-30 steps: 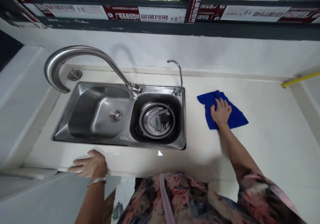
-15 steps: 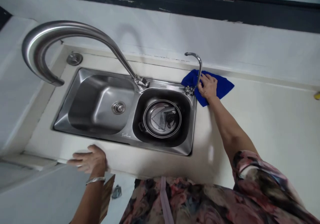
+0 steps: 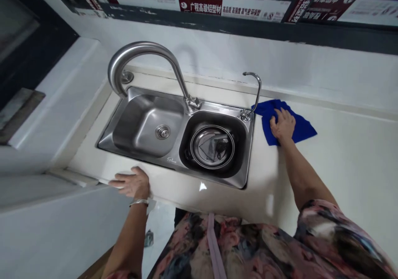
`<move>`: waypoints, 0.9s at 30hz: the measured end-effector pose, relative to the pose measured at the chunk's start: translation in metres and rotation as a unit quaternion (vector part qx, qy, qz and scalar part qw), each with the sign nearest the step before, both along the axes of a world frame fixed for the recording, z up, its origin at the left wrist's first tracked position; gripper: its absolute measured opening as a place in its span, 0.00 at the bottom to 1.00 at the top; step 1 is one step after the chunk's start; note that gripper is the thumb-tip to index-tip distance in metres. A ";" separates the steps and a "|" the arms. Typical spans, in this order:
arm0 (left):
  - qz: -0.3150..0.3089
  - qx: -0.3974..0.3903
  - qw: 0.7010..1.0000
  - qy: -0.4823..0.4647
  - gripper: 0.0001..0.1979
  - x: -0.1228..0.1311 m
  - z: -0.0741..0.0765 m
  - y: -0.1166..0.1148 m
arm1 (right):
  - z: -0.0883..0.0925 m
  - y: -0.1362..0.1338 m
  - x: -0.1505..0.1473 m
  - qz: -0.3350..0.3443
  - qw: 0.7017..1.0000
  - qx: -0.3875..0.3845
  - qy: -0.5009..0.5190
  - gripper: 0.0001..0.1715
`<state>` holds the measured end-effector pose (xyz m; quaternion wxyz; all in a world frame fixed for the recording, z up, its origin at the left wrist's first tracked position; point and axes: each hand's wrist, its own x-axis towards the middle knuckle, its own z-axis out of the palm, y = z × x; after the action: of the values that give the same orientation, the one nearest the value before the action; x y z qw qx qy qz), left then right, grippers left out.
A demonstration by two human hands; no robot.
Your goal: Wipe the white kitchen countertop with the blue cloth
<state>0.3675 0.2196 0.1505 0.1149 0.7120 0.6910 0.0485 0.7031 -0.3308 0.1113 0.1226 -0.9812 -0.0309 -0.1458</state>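
Note:
My right hand (image 3: 282, 125) presses flat on a blue cloth (image 3: 300, 125) lying on the pale countertop (image 3: 342, 158), just right of the sink's back corner and the small thin tap (image 3: 253, 92). Its fingers are spread over the cloth. My left hand (image 3: 130, 183) rests palm down on the front edge of the countertop, left of the sink, fingers stretched out and holding nothing. A metal bangle sits on that wrist.
A steel double sink (image 3: 180, 134) fills the middle; its right bowl holds a round metal strainer basket (image 3: 212, 146). A tall curved faucet (image 3: 139, 57) arches over the left bowl. A white wall and dark window frame run behind.
My right hand has slid the blue cloth a little to the right, away from the small tap. The view has shifted left and back. My left hand stays on the counter edge.

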 end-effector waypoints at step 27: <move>-0.004 -0.018 0.999 -0.033 0.45 0.006 0.003 -0.009 | 0.008 0.019 -0.352 -0.025 0.999 -0.012 0.033 0.36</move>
<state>0.3734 0.2109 0.1536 0.1507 0.7104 0.6850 0.0586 0.3508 -0.3115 0.1193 0.1082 -0.9873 -0.0043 -0.1164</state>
